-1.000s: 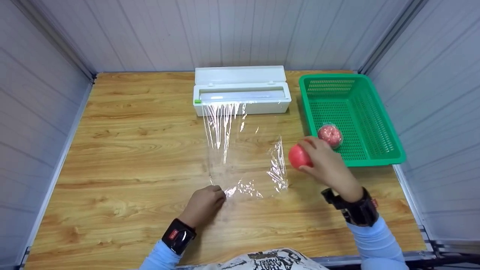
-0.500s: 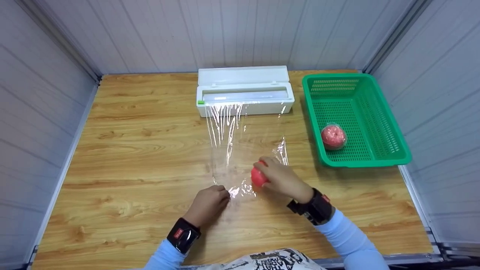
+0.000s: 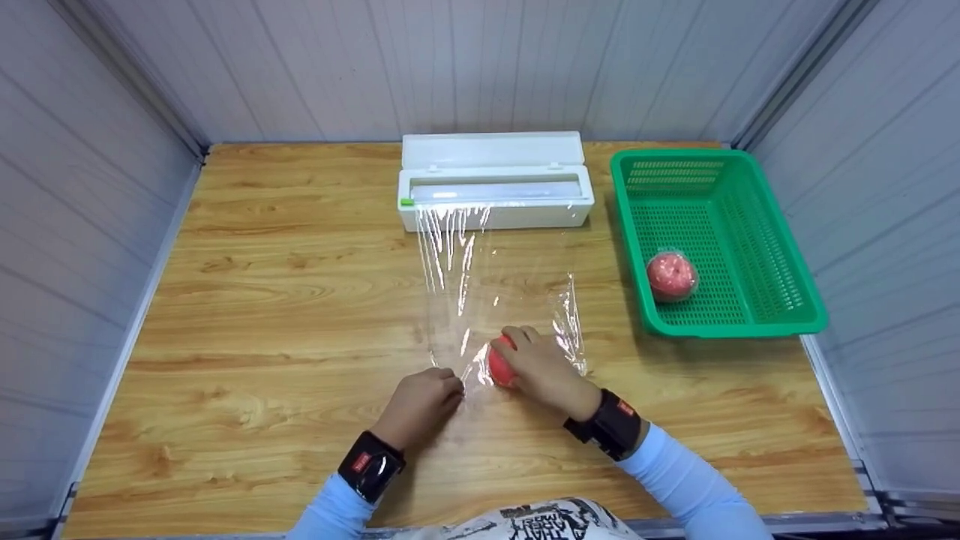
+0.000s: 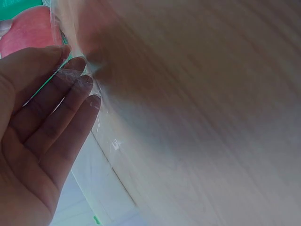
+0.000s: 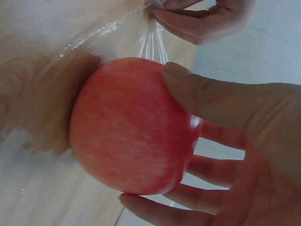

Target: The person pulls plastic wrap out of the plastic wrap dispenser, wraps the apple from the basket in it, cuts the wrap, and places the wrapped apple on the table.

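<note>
A sheet of clear plastic wrap runs from the white dispenser at the back toward the front of the table. My left hand pinches its near left corner between thumb and fingertips, and the gathered film shows in the left wrist view. In my right hand is a red apple, gripped between thumb and fingers, resting low over the near part of the film. Creases in the film spread from the pinched corner toward the apple.
A green basket stands at the right, with a wrapped apple at its left side. The dispenser's lid is raised at the back. Panel walls border the wooden table.
My right hand has carried the apple leftward from beside the basket onto the near part of the film. My left hand keeps its pinch on the film corner.
</note>
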Demonstrator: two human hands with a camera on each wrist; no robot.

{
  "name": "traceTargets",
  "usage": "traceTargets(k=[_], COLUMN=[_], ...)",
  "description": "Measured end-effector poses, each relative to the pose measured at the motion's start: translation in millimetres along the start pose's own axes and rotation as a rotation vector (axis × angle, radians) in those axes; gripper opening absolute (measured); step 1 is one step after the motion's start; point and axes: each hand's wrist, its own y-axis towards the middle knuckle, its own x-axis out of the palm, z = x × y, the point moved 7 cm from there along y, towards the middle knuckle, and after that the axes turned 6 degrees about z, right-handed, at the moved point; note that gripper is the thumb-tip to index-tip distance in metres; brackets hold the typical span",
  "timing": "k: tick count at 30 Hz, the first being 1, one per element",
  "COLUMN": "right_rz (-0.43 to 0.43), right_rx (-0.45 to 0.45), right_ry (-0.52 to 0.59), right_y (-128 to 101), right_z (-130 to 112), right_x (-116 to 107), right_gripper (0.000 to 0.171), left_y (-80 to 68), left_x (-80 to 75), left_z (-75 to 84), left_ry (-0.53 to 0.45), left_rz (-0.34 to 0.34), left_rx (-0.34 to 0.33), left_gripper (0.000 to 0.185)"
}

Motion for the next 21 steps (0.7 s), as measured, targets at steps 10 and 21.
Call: traceTargets(k=[10,21], right_rz=[0.033,0.136], right_rx=[0.043,0.167], right_ry=[0.162,0.074], right_y=[-14,-71], right_z=[11,59], right_x=[-2,2], right_gripper=[0.082,0.056], left_y=[-2.2,-3.8], left_x=[-0.8,0.3], left_z=[0.2,-2.8], left_ry=[0.004,-0.006], left_rz=[0.038,0.020], left_rx=[0.017,-0.005], left_gripper=[0.008,0.008])
